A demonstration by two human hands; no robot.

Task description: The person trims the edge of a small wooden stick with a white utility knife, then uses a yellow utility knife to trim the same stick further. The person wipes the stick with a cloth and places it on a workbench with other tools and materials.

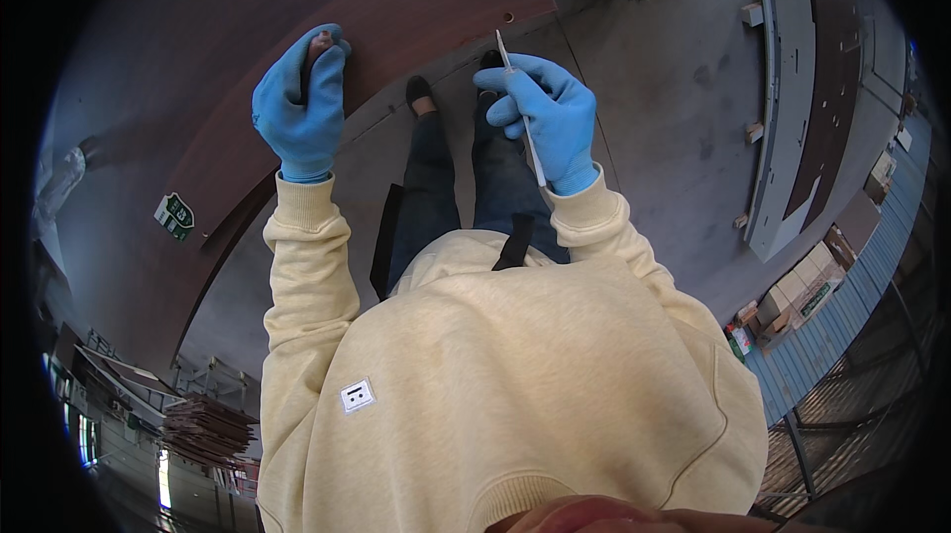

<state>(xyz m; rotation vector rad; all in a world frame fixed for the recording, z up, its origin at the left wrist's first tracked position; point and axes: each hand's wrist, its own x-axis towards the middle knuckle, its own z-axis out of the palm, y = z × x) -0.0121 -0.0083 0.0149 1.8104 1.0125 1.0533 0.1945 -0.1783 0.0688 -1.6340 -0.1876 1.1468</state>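
Note:
My left hand [302,107], in a blue glove, is closed around a small brownish, rounded thing [320,42]. Only its end shows between the fingers, so its kind cannot be made out. Beneath that hand lies the edge of a large dark reddish-brown board [426,8], which has small round holes near its far edge. My right hand [555,117], gloved the same way, pinches a thin whitish stick-like tool [536,159]. Its narrow tip points up and away, beyond the fingers, and the other end sticks out below the palm. The two hands are apart.
A green and white sticker [175,216] is on the board at left. To the right, a pale panel with a dark brown face [822,97] rests on small blocks. Cardboard boxes [802,285] stand at lower right; stacked brown boards [206,429] are at lower left.

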